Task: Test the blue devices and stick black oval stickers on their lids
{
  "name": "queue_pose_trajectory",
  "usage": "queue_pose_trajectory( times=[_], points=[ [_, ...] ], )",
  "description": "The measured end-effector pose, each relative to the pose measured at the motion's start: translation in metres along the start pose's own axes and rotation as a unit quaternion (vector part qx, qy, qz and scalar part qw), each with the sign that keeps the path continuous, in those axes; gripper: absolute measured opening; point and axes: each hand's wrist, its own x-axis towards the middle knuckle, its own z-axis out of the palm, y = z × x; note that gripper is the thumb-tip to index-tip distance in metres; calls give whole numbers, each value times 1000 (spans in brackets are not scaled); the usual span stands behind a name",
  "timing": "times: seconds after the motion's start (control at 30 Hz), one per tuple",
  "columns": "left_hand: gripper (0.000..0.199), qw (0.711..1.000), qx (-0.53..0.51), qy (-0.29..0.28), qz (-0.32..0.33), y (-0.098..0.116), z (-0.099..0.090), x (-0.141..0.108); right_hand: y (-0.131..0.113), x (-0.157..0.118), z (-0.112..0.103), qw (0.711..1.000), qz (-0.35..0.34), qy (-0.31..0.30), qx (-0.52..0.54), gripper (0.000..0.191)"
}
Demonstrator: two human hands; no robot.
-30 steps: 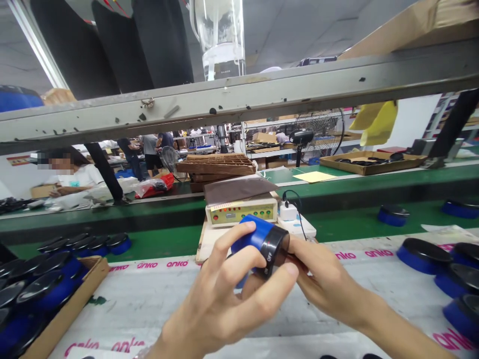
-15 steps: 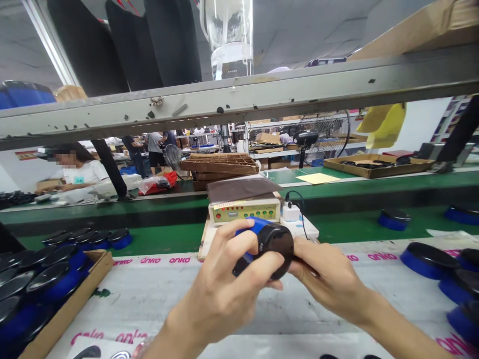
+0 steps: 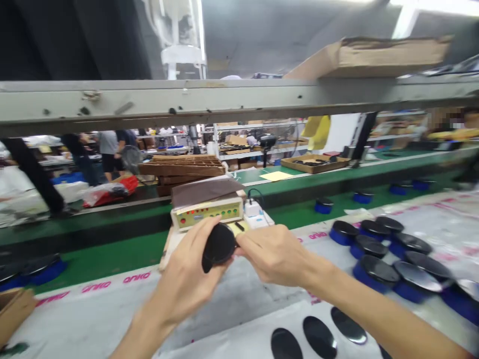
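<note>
My left hand (image 3: pixel 185 267) is wrapped round a round black-and-blue housing (image 3: pixel 220 244). The housing is tipped so that its dark round face shows; most of its side is hidden behind my fingers. Against its right edge, the thumb and fingers of my right hand (image 3: pixel 275 252) are pinched together, and what lies between them is too small to make out. Below my right forearm, a white sheet (image 3: pixel 232 339) carries several glossy black oval discs (image 3: pixel 319 336).
Several blue-and-black housings (image 3: pixel 374 271) stand on the right of the plastic-covered bench (image 3: pixel 123 319). Behind my hands sits a control box (image 3: pixel 209 212) beside a white plug (image 3: pixel 253 208). A green conveyor (image 3: pixel 116 257) runs past, under a metal shelf beam (image 3: pixel 239 97).
The view has swung right, bringing the black discs and more housings into sight. The held housing has been turned, its marked face giving way to a plain dark one. Both hands stay on it.
</note>
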Motion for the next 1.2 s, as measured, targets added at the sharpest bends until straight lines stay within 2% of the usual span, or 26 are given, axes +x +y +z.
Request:
queue_pose_trajectory(
  times=[0.2,0.3,0.37,0.43,0.53,0.57,0.63,0.7,0.77,0.8,0.83,0.87,0.93,0.97,1.0,1.03,1.07,1.13,1.2],
  points=[
    [54,998,-43,-37,-39,17,32,-4,6,-40,-3,986,109,-96,80,25],
    [50,992,-14,-37,-119,8,42,-5,28,-69,-10,966,240,-89,29,36],
    [50,985,-14,-67,-156,-1,50,-6,56,-88,-17,924,372,-80,-38,44],
    [51,980,-26,-134,-148,-9,62,-10,88,-109,-22,862,487,-89,-104,40],
    [53,969,-2,-213,-127,-21,82,-19,128,-138,-25,783,589,-140,-145,23],
    [53,965,11,-226,-132,-25,87,-22,136,-145,-26,766,606,-161,-142,23],
    [56,960,29,-234,-150,-31,93,-25,144,-152,-29,753,618,-197,-116,23],
    [59,963,3,-211,-165,-32,89,-22,140,-146,-34,762,605,-217,-75,23],
    [59,960,-111,-173,-190,-23,77,-15,122,-125,-39,793,567,-223,-15,27],
    [57,941,-209,-157,-215,-14,69,-11,109,-110,-42,815,537,-217,33,31],
    [56,902,-325,-148,-244,-5,61,-7,93,-94,-45,836,498,-214,87,35],
    [58,838,-447,-150,-273,6,53,-4,75,-77,-47,856,446,-189,180,38],
    [67,679,-646,-177,-300,25,39,2,39,-44,-50,855,353,-184,334,45],
    [70,610,-707,-193,-301,31,32,3,24,-30,-51,852,320,-197,365,43],
    [71,561,-744,-201,-303,35,26,5,11,-18,-51,863,295,-189,364,39],
    [67,533,-762,-196,-311,36,21,5,1,-9,-51,883,280,-171,337,33],
    [58,522,-770,-173,-323,35,15,6,-7,-2,-51,906,267,-142,297,26],
    [36,534,-771,-100,-333,29,6,6,-15,5,-50,943,235,-67,227,19],
    [32,561,-765,-63,-310,22,-1,7,-20,5,-49,957,193,-25,214,22]
  ],
)
